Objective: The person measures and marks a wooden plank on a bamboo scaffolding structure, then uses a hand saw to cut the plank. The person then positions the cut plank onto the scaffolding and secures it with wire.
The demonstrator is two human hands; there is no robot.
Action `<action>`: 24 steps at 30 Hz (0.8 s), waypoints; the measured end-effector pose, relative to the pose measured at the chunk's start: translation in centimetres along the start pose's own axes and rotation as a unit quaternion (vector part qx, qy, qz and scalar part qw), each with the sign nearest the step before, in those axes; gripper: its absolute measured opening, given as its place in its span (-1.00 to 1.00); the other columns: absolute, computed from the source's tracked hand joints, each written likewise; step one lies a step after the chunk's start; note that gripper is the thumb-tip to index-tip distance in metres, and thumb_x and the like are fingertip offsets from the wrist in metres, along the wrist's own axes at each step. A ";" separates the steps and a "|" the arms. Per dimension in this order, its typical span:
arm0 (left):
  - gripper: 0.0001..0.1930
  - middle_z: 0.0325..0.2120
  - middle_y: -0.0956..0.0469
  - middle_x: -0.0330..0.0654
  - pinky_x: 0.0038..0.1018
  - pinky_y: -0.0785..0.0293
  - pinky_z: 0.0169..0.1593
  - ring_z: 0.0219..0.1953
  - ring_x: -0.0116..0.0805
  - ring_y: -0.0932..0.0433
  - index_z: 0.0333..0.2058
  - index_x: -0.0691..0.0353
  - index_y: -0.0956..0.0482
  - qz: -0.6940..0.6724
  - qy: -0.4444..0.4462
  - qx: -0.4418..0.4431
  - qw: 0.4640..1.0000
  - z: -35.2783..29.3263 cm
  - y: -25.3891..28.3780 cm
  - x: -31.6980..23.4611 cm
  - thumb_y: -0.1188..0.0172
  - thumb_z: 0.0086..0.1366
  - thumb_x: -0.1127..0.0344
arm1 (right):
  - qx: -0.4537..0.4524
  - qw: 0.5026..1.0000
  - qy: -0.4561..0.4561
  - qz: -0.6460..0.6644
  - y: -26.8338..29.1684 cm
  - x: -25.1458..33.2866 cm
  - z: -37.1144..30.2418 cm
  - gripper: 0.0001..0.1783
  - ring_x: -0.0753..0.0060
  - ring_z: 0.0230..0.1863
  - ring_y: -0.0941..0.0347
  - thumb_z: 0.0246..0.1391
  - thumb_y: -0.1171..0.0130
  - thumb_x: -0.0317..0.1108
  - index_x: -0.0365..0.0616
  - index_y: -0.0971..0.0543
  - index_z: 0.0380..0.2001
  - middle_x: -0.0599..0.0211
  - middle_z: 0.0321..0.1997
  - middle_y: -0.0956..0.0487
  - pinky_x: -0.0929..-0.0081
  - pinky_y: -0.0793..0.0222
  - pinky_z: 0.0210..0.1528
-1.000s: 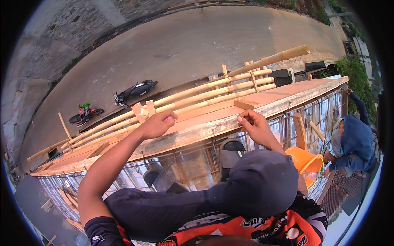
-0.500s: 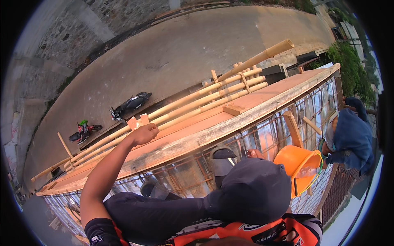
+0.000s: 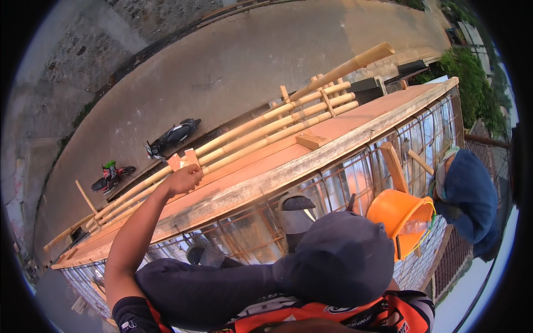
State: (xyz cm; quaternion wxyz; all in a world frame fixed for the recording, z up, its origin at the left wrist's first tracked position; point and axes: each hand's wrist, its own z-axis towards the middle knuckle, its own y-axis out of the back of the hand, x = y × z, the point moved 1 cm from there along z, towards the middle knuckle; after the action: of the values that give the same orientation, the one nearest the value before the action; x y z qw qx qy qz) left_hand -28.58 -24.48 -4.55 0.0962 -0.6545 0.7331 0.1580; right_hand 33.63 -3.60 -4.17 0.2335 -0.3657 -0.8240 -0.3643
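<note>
Street [image 3: 233,61] far below: wide grey concrete, bordered on one side by a rough stone wall [image 3: 72,61].
Formwork top [image 3: 311,150]: long orange-brown board with a pale concrete edge, running diagonally across the view; steel bar mesh [image 3: 355,177] shows under it.
Bamboo poles [image 3: 261,130]: several, lashed side by side along the far edge of the board, one thicker pole [image 3: 344,67] jutting out above.
Person in blue [image 3: 466,194]: at right, bent over beside the mesh.
Orange bucket [image 3: 397,216]: just beside that person, against the mesh.
Two motorbikes, one black [image 3: 172,136], one green and red [image 3: 114,175]: parked on the street.
Wooden block [image 3: 312,141]: lying on the board.
Left hand [image 3: 183,178]: arm stretched out, fingers closed on a small wooden piece [image 3: 184,161] at the bamboo.
Right hand: out of view.
</note>
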 end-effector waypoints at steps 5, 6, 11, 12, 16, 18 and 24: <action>-0.77 -0.30 -0.53 -0.31 -0.39 -0.52 -0.18 -0.25 -0.45 -0.51 -0.07 0.07 -0.55 0.021 -0.005 0.011 1.000 -0.6 0.4 -0.9 -0.08 0.56 0.07 | 0.020 0.997 0.079 -0.016 2.2 3.9 -0.4 -0.69 0.63 -0.34 -0.47 0.49 -0.32 -0.16 -0.09 -0.47 0.00 0.52 -0.37 -0.48 0.54 -0.42 -0.29; -0.76 -0.30 -0.54 -0.30 -0.38 -0.53 -0.18 -0.25 -0.45 -0.51 -0.06 0.07 -0.56 0.007 -0.007 0.009 1.000 -1.0 0.5 -0.8 -0.09 0.57 0.06 | 0.035 0.996 0.086 0.002 1.9 6.3 -0.8 -0.70 0.64 -0.35 -0.46 0.50 -0.31 -0.15 -0.08 -0.46 0.00 0.54 -0.38 -0.48 0.55 -0.41 -0.30; -0.73 -0.30 -0.56 -0.29 -0.40 -0.52 -0.17 -0.26 -0.45 -0.51 -0.02 0.09 -0.58 0.009 -0.024 -0.004 1.000 -2.8 0.7 -2.1 -0.12 0.59 0.04 | 0.095 0.989 0.102 0.045 -1.0 18.6 -1.4 -0.73 0.74 -0.42 -0.41 0.54 -0.25 -0.18 -0.07 -0.45 0.05 0.58 -0.38 -0.47 0.65 -0.39 -0.37; -0.74 -0.30 -0.56 -0.30 -0.40 -0.52 -0.16 -0.26 -0.45 -0.51 -0.02 0.10 -0.58 0.004 -0.033 -0.004 0.999 -2.8 0.6 -1.8 -0.13 0.59 0.05 | 0.107 0.989 0.095 0.043 -1.4 20.2 -1.2 -0.74 0.75 -0.43 -0.41 0.54 -0.24 -0.18 -0.07 -0.46 0.05 0.59 -0.38 -0.47 0.67 -0.38 -0.38; -0.74 -0.30 -0.55 -0.31 -0.41 -0.54 -0.14 -0.25 -0.46 -0.52 -0.01 0.12 -0.58 -0.006 -0.064 -0.005 0.998 -2.9 0.5 -1.6 -0.13 0.60 0.08 | 0.146 0.980 0.137 -0.019 -2.6 26.2 -0.5 -0.72 0.80 -0.42 -0.36 0.55 -0.23 -0.16 -0.06 -0.46 0.08 0.63 -0.36 -0.47 0.70 -0.35 -0.39; -0.71 -0.30 -0.55 -0.33 -0.42 -0.49 -0.19 -0.31 -0.49 -0.48 0.00 0.11 -0.59 -0.001 -0.097 -0.024 0.995 -3.4 0.5 -0.8 -0.16 0.59 0.03 | 0.148 0.969 0.194 -0.030 -4.3 30.2 -0.9 -0.73 0.82 -0.43 -0.33 0.56 -0.22 -0.17 -0.06 -0.46 0.09 0.64 -0.35 -0.46 0.70 -0.33 -0.40; -0.40 -0.12 -0.66 -0.10 -0.20 -0.55 0.07 0.01 -0.16 -0.63 0.10 0.08 -0.68 0.052 -0.204 -0.044 0.977 -6.8 -0.9 -5.6 -0.19 0.51 -0.35 | 0.237 0.846 0.474 0.061 -7.2 43.0 -2.6 -0.69 0.69 -0.54 -0.32 0.63 -0.07 -0.16 -0.20 -0.43 0.10 0.42 -0.44 -0.43 0.68 -0.26 -0.48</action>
State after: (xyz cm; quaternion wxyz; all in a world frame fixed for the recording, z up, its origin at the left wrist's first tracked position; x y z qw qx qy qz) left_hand -26.57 -21.83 3.60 0.2067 -0.5730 0.7234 0.3251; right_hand 1.57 9.66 22.40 0.6965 -0.1316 -0.6507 -0.2724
